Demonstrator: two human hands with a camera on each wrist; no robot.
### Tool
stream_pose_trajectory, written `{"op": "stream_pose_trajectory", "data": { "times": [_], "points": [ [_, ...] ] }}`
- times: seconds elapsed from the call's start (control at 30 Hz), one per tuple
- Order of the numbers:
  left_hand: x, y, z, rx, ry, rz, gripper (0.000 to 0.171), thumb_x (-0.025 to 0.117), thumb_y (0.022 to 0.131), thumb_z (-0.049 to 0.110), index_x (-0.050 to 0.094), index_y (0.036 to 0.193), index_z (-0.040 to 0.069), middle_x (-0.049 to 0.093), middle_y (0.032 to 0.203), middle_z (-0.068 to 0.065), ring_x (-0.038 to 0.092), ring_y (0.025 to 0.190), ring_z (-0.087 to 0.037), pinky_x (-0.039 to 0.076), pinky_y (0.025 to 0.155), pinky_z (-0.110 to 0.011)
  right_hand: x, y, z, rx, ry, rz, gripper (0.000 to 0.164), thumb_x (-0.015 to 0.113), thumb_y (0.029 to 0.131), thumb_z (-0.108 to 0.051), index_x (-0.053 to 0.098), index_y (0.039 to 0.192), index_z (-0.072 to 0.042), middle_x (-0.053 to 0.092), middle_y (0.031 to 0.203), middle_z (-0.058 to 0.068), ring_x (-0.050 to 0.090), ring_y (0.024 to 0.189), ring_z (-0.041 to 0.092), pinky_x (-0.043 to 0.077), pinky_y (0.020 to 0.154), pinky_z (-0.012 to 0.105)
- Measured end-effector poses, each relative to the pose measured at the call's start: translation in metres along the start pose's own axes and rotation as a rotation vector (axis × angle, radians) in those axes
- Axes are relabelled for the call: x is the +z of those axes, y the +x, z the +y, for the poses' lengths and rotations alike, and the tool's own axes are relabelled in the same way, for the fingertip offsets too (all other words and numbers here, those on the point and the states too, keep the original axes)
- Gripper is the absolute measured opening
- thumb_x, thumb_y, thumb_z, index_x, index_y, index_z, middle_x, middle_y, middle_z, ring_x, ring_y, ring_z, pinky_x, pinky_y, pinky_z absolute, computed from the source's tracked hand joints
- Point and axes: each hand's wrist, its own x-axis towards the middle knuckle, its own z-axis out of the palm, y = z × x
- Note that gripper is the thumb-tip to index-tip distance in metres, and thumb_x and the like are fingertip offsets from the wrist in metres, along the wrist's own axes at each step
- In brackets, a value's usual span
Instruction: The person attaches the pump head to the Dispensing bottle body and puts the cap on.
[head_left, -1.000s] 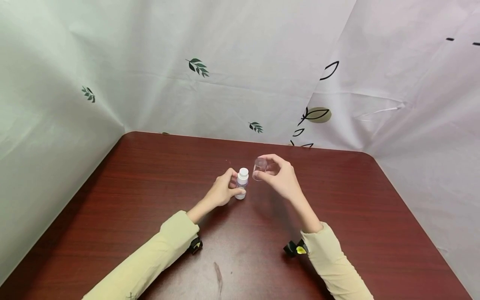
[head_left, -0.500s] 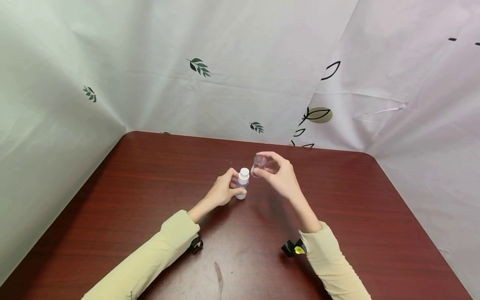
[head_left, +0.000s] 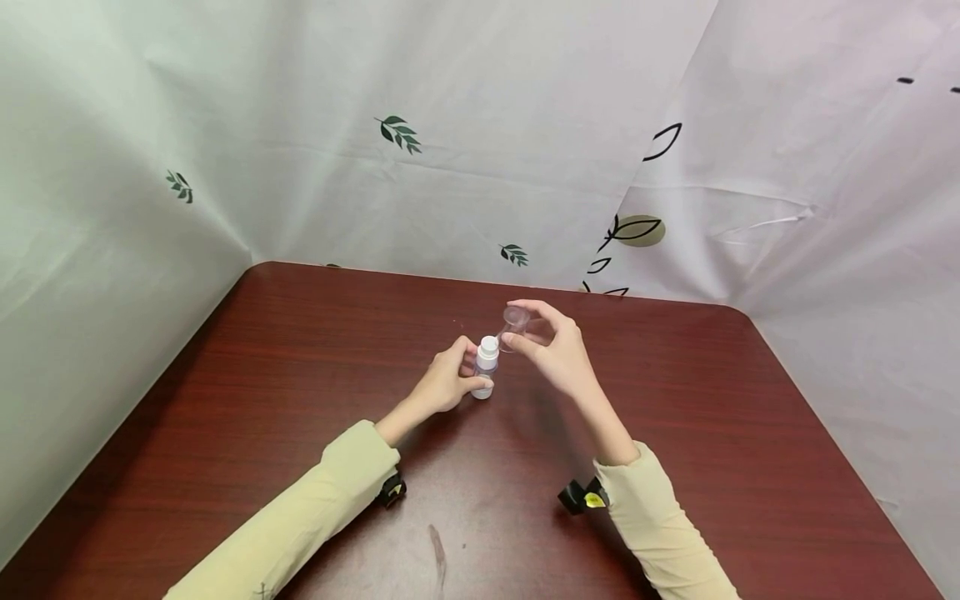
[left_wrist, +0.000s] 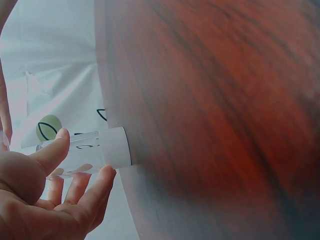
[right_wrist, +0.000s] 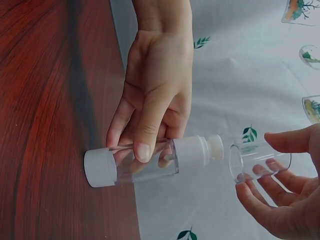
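Note:
A small clear pump bottle [right_wrist: 145,165] with a white base, white collar and white pump head stands upright on the table. My left hand [head_left: 442,379] grips its clear body between thumb and fingers, as the left wrist view also shows around the bottle [left_wrist: 85,152]. In my right hand [head_left: 558,350] is a clear, see-through cap [right_wrist: 260,161], pinched between thumb and fingertips. Seen from the right wrist, the cap's open rim faces the pump head with a short gap between them. From the head view the cap is above and just right of the pump head.
The dark red wooden table [head_left: 300,333] has a pale smear [head_left: 437,554] near its front. White cloth [head_left: 465,192] with leaf prints hangs behind and at both sides. Black wrist straps [head_left: 573,497] show below the sleeves.
My right hand has moved slightly left and up with the cap, bringing it closer to the pump head and tilting it. My left hand and the bottle have stayed almost still.

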Motion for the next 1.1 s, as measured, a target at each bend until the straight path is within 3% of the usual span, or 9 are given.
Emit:
{"op": "stream_pose_trajectory", "data": {
  "times": [0.23, 0.67, 1.1],
  "points": [
    [0.000, -0.001, 0.000, -0.001, 0.000, -0.002, 0.035, 0.075, 0.081, 0.006, 0.050, 0.105, 0.001, 0.067, 0.103, -0.019, 0.068, 0.092, -0.029, 0.057, 0.081, -0.036, 0.004, 0.001, 0.000, -0.015, 0.032, -0.022, 0.042, 0.073, 0.082, -0.005, 0.062, 0.123, -0.007, 0.067, 0.112, 0.016, 0.068, 0.097, 0.026, 0.056, 0.089, 0.033],
    [0.000, 0.000, 0.000, -0.005, -0.015, -0.001, 0.035, 0.075, 0.081, 0.004, 0.050, 0.105, 0.001, 0.067, 0.102, -0.019, 0.068, 0.092, -0.030, 0.057, 0.081, -0.036, 0.012, 0.004, 0.002, -0.038, 0.027, -0.037, 0.043, 0.072, 0.083, -0.005, 0.061, 0.124, -0.006, 0.065, 0.114, 0.016, 0.067, 0.099, 0.030, 0.054, 0.092, 0.040],
    [0.001, 0.000, -0.003, 0.020, -0.017, 0.006, 0.035, 0.075, 0.080, 0.005, 0.049, 0.104, 0.000, 0.067, 0.102, -0.021, 0.069, 0.092, -0.032, 0.057, 0.081, -0.037, 0.020, 0.005, 0.005, -0.058, 0.029, -0.053, 0.044, 0.072, 0.082, -0.002, 0.061, 0.124, -0.005, 0.064, 0.113, 0.018, 0.066, 0.099, 0.027, 0.054, 0.092, 0.037]
  ]
}}
